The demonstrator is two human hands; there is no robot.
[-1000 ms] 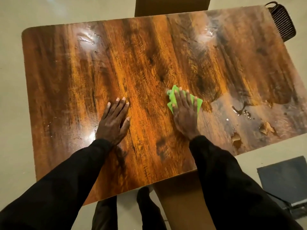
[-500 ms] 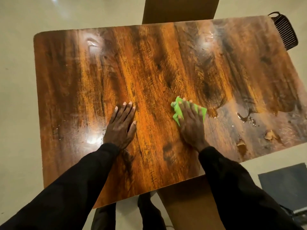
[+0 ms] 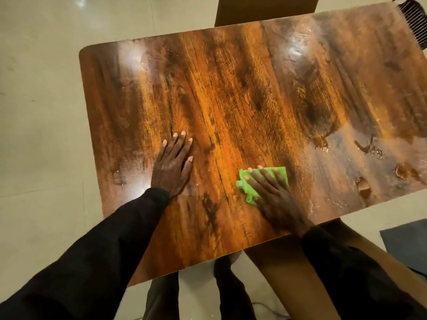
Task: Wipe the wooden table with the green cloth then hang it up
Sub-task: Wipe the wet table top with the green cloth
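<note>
Mid-wipe: my right hand [image 3: 275, 192] lies flat, fingers spread, pressing the green cloth [image 3: 250, 192] onto the tabletop [image 3: 231, 100] near the front edge, a bit right of centre; palm on the cloth, not gripping it. My left hand [image 3: 172, 167] is open too, flat on bare wood w/ nothing under it, bracing me, well apart from the cloth. Wiping step isn't done, I'd say: wet patches and droplets [image 3: 369, 148] sit to the right of the cloth, towards the right-front corner, plus shiny streaks at the back. Next move prob needs a sweep right w/ steady pressure, keeping the cloth bunched under my palm so it doesn't slip out. Lots of open wood to move over, nothing standing on it. Front edge is close to my wrist, so care not to push water off onto the floor [image 3: 41, 135]. A dark wire basket [image 3: 413, 24] pokes in by the far right corner. No hanging spot in view yet.
</note>
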